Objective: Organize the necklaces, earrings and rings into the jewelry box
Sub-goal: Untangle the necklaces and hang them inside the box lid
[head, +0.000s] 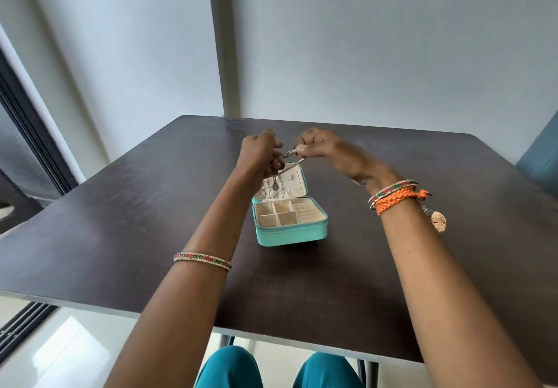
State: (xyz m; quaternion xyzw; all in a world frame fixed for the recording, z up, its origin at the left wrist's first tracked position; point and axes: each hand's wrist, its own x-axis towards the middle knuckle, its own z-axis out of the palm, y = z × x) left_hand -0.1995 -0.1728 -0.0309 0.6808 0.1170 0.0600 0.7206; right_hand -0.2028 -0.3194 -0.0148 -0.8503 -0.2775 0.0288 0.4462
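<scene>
Near the table's (120,206) middle sat the jewelry box (290,224), open, its tray compartments bare. Above its lid my left hand (259,152) and right hand (323,149) each pinched the necklace (288,158) with curled fingers. I judged 1 slip could tangle the chain or tip the lid shut.

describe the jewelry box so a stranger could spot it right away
On the dark table, look at the middle, just below both hands. The jewelry box is a small turquoise case, lid open, with cream compartments inside; it is the only thing resting on the tabletop.
</scene>
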